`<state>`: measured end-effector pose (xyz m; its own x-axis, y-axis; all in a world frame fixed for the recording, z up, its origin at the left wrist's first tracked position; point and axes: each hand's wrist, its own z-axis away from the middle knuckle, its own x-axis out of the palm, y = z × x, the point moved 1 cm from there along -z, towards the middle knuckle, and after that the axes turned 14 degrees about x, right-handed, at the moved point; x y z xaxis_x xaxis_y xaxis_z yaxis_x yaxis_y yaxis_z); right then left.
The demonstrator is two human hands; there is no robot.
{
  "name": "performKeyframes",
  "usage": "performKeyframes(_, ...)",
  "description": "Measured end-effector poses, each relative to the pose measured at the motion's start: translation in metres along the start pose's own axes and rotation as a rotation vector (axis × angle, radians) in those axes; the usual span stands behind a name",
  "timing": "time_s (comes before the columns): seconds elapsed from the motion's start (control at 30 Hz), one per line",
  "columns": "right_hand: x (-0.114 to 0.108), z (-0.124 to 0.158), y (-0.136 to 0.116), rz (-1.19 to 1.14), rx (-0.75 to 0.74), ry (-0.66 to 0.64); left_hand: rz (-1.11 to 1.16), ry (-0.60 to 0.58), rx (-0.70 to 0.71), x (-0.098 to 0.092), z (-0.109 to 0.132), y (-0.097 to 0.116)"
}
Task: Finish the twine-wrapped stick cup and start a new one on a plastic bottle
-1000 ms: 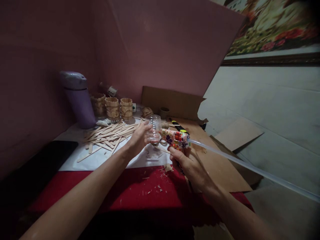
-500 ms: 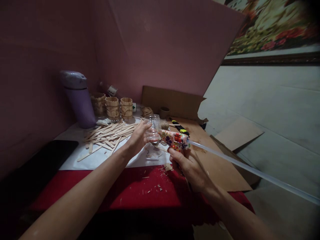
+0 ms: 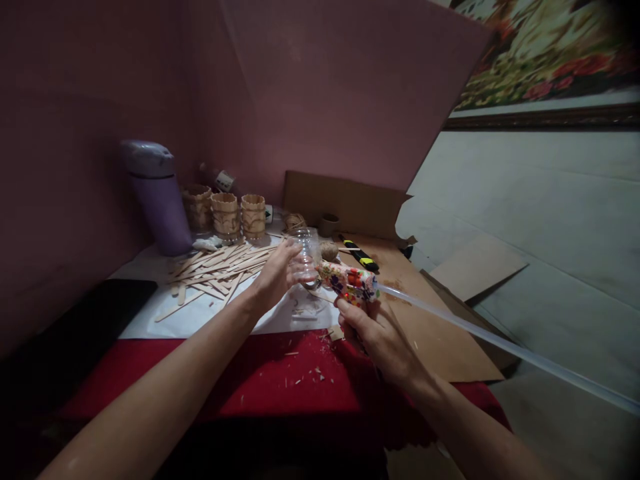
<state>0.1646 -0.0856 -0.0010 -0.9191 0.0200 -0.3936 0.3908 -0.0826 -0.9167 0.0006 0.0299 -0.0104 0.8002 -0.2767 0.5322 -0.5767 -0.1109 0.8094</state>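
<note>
My left hand (image 3: 274,277) is wrapped round a small clear jar (image 3: 305,257), held just above the white sheet (image 3: 200,313). My right hand (image 3: 375,337) grips a glue gun with a flowered body (image 3: 350,281); its nozzle points left and touches the lower side of the jar. A long clear glue stick (image 3: 500,347) juts out of the gun's back towards the right. A heap of flat wooden sticks (image 3: 220,270) lies just left of the jar.
A purple flask (image 3: 155,197) and three stick-covered cups (image 3: 225,215) stand at the back left. A ball of twine (image 3: 294,221), a yellow-black cutter (image 3: 360,255) and cardboard sheets (image 3: 435,333) lie to the right. A dark tablet (image 3: 75,327) rests on the red cloth (image 3: 260,380).
Both hands with the jar and glue gun have shifted slightly left and up; the nozzle stays against the jar.
</note>
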Motion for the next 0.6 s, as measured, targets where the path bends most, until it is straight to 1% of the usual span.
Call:
performKeyframes(0.27, -0.0004, 0.0023, 0.0026, 0.062, -0.008, -0.006, -0.002, -0.009, 0.011, -0.0007, -0.0013, -0.0006)
performKeyframes(0.43, 0.0004, 0.0034, 0.0031, 0.051, -0.017, -0.005, -0.009, 0.008, 0.005, 0.0006, -0.0003, 0.0008)
performKeyframes(0.6, 0.0012, 0.0036, 0.0033, 0.041, -0.014, -0.004, -0.005, -0.002, 0.013, 0.0003, -0.0006, 0.0017)
